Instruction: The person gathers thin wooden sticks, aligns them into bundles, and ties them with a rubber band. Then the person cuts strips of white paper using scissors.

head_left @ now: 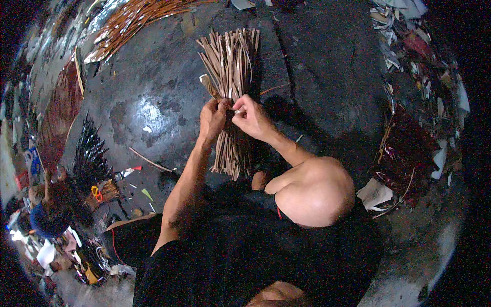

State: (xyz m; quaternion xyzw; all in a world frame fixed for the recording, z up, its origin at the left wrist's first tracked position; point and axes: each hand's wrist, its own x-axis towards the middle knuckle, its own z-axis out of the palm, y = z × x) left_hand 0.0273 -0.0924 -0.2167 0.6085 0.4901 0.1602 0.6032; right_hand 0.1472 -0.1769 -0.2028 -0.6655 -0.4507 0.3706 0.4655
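A bundle of thin brown strips (230,59) lies on the dark floor in front of me, fanned at both ends and narrow at its middle. At that narrow middle, the fingers of my left hand (212,122) are closed against the bundle's left side. My right hand (251,118) is pinched at the other side, close to the left fingertips. A small pale bit shows between its fingers, too small to name. A wider, flat brown strip (208,86) sticks out at the upper left, above my left hand. My fingers hide the bundle's middle.
Long, shiny orange-brown strips (128,28) lie at the far left. Nearer on the left are a black bristly bundle (92,151) and yellow-orange loops (96,193). My bare knee (317,192) rises beside the bundle's lower right. Scraps (394,61) line the right side.
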